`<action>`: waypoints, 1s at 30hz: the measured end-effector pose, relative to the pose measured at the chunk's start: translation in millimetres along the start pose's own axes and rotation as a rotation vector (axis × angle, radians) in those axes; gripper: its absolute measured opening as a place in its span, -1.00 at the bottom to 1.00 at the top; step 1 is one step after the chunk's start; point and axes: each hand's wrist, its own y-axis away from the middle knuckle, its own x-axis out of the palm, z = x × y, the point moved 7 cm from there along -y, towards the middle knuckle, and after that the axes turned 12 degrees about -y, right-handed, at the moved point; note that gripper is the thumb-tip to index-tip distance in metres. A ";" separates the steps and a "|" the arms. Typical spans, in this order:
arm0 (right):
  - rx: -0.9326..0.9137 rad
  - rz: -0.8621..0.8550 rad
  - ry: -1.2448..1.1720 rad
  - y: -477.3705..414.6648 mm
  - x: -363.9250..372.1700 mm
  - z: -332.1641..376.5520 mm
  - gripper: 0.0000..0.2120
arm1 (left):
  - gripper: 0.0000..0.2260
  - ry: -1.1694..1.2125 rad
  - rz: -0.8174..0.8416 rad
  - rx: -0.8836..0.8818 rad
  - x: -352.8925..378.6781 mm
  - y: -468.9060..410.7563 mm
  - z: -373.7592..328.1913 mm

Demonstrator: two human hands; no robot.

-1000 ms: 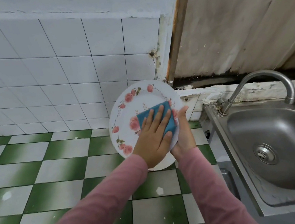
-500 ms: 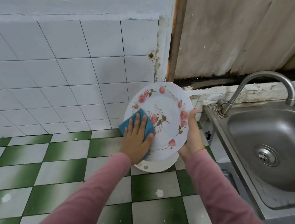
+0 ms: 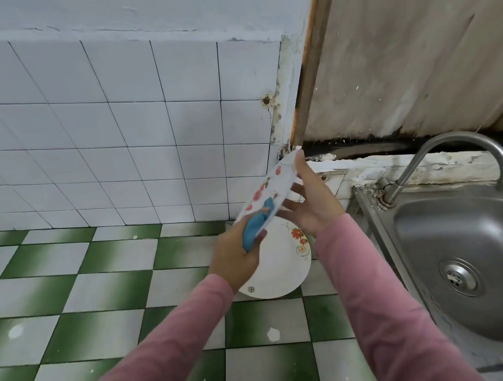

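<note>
Head: plate (image 3: pixel 263 189) between both hands (image 3: pixel 237 257) (image 3: pixel 314 204)

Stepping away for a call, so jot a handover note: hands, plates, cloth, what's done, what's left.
Left hand: grips the blue cloth and pinches the rose plate at its lower rim with it.
Right hand: fingers straight, steadying the plate's upper rim and back.
Rose plate: held in the air, tilted, nearly edge-on, above a second plate lying flat on the checkered counter beside the sink.
Done: wiping is under way; how clean the plate is cannot be told.
Left: probably wipe the rest of the rose plate, then the second plate.
</note>
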 end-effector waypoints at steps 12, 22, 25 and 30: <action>0.028 -0.221 -0.013 10.6 -92.0 -67.7 -0.47 | -0.65 1.140 0.029 -0.680 -20.7 7.7 67.6; -0.135 -0.138 -0.235 15.4 -84.0 -30.8 -0.80 | -0.66 1.087 -0.130 -0.905 -20.1 20.9 97.9; -0.184 -0.145 -0.190 23.4 -74.2 -14.9 -0.85 | -0.57 0.814 -0.290 -0.921 -27.3 20.2 97.9; -0.260 -0.068 0.006 38.1 -30.4 -23.1 -0.83 | -0.62 0.511 -0.147 -0.462 -12.1 2.3 20.3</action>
